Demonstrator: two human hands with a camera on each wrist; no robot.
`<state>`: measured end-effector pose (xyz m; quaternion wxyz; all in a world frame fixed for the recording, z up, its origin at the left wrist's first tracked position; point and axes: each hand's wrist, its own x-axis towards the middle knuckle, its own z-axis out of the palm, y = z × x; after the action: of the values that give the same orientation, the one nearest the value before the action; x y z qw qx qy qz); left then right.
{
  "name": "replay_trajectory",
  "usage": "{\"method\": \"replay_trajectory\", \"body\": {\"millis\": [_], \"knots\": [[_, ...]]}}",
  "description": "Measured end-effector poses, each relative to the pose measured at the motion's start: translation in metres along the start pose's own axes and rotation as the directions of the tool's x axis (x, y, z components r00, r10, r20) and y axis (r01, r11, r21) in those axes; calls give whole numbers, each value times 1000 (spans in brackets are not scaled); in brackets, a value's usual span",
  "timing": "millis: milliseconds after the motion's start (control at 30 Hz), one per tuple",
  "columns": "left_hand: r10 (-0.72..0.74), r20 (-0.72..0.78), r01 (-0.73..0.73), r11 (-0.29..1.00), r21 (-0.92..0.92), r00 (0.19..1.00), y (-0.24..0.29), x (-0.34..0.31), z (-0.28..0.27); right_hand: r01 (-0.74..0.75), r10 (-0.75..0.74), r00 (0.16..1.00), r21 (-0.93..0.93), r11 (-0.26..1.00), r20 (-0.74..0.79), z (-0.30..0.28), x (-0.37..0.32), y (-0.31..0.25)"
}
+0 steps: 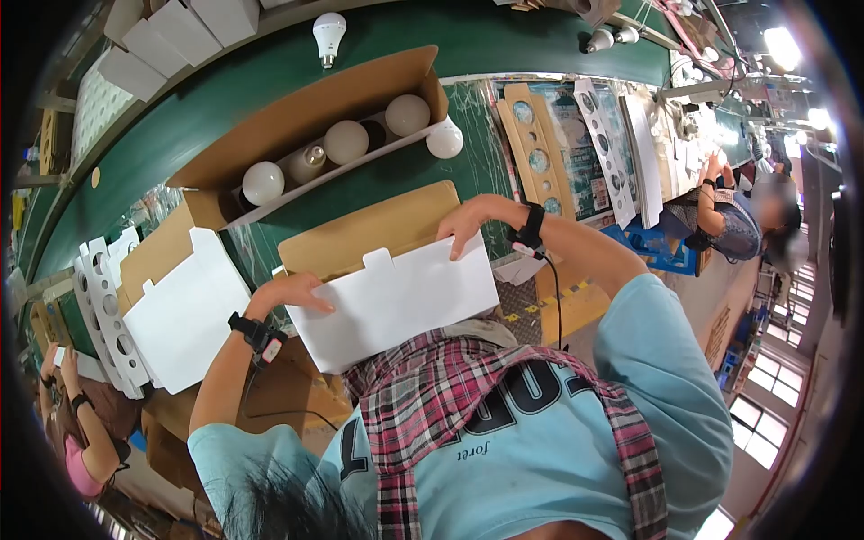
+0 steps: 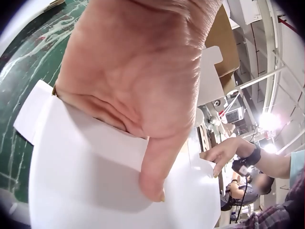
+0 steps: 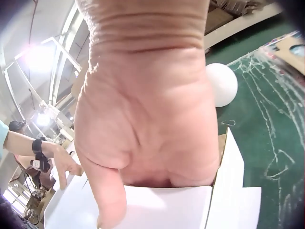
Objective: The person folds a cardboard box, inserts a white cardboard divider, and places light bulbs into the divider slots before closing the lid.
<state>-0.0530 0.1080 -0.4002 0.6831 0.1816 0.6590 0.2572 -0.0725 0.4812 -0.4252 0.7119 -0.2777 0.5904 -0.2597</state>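
Observation:
A white cardboard box [image 1: 405,310] with a brown inside stands at the near table edge, its top open and a small tab on the front wall. My left hand [image 1: 295,292] grips the front wall at its left end. In the left wrist view the left thumb [image 2: 155,176] presses the white outer face, while the fingers are hidden behind the wall. At the right end, my right hand [image 1: 470,223] holds the same wall, thumb outside. The right wrist view shows that thumb [image 3: 109,200] on the white panel; its fingers are hidden inside the box.
Beyond it, a long open box [image 1: 297,108] holds several bulbs [image 1: 346,142]. One white bulb [image 1: 445,140] sits by its right corner, another [image 1: 329,38] farther back. A folded carton [image 1: 189,315] lies left; holed cardboard strips [image 1: 540,157] lie right. People work on both sides.

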Motion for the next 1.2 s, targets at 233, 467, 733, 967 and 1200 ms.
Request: {"method": "replay_trajectory", "body": {"millis": [233, 467, 733, 967, 1200], "knots": [[89, -136, -75, 992, 106, 987, -1, -12, 2, -55, 31, 979, -111, 992, -201, 7, -20, -23], [102, -399, -138, 988, -63, 911, 79, -133, -36, 91, 7, 786, 126, 988, -619, 11, -93, -61], [-22, -864, -382, 891, -245, 503, 3, -204, -48, -99, 116, 41, 111, 989, -992, -48, -78, -10], [-103, -916, -215, 956, -198, 387, 9, -141, 30, -80, 219, 61, 214, 974, -974, -72, -18, 20], [346, -823, -48, 930, 365, 449, 50, -1, 44, 475, 438, 48, 407, 781, -898, -47, -54, 19]]}}
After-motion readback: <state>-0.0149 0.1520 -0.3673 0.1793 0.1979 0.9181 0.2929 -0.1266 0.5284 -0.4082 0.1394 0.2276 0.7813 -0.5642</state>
